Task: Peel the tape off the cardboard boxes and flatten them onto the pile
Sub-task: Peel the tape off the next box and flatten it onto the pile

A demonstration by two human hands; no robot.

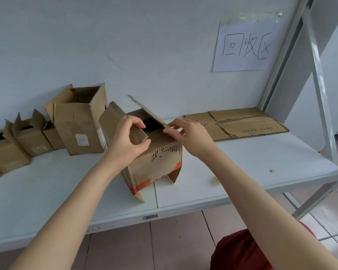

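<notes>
A worn cardboard box (156, 166) with orange tape along its lower edges stands tilted in the middle of the white shelf (242, 162), its top flaps up. My left hand (128, 139) grips a torn top flap at the box's near left corner. My right hand (185, 133) pinches the near end of the raised right flap, where a pale strip shows between the fingers; whether that strip is tape I cannot tell. Two flattened boxes (240, 123) lie as a pile at the back right of the shelf.
A row of several open cardboard boxes (76, 123) stands at the left, along the wall. A paper sign (244, 47) is taped to the wall. The shelf's grey metal upright (320, 84) rises at the right. Tiled floor lies below the shelf's front edge.
</notes>
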